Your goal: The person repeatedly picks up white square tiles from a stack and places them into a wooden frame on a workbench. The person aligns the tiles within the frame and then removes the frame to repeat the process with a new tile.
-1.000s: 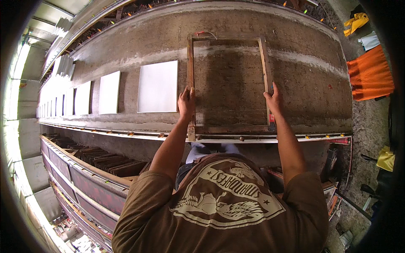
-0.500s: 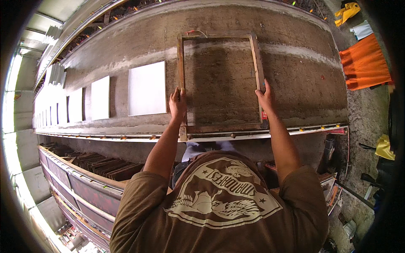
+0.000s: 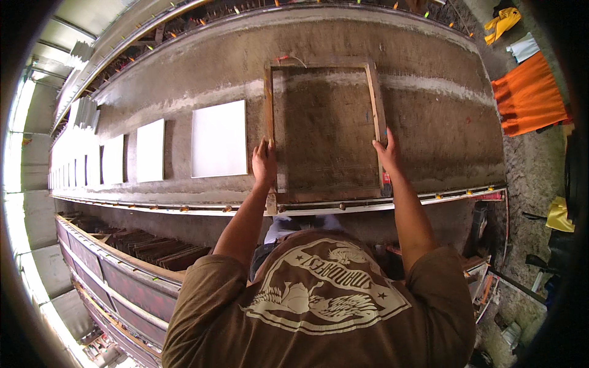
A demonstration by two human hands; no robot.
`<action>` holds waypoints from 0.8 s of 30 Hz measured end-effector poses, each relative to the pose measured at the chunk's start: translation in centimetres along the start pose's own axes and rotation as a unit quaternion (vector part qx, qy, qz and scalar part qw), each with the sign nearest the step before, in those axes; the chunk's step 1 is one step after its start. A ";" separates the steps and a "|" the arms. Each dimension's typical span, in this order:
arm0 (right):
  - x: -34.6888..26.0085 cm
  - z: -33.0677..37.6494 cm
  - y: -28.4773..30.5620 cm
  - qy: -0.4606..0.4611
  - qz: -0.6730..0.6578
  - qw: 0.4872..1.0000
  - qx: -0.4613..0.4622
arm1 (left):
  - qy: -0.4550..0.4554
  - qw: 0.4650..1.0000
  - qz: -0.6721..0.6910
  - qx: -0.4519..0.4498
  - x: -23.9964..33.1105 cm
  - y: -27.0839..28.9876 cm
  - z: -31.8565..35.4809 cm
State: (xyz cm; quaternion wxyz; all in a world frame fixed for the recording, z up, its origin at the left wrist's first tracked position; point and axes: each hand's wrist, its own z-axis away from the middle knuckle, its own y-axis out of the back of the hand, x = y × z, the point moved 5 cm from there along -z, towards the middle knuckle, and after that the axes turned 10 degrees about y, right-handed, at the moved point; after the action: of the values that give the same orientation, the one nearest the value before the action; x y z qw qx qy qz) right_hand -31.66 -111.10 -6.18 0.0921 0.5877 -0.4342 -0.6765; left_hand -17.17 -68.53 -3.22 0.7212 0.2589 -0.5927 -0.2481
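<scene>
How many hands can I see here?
2: the left hand on the left side of the wooden frame, the right hand on its right side. No others show.

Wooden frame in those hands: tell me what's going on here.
A person grips a rectangular wooden frame with both bare hands, the left hand on its left side and the right hand on its right. It is at or just above a long brown worktable. White rectangular panels lie in a row to its left.
</scene>
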 end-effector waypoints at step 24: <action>-34.4 8.1 -18.2 0.233 0.124 0.964 0.029 | -0.086 0.989 0.079 -0.090 -5.9 20.0 -3.3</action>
State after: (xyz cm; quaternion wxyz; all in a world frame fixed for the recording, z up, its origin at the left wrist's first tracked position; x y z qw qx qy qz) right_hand -21.66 -74.34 5.18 0.2567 0.6734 -0.4893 -0.4912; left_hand -13.97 -49.47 5.33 0.7050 0.1233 -0.6466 -0.2639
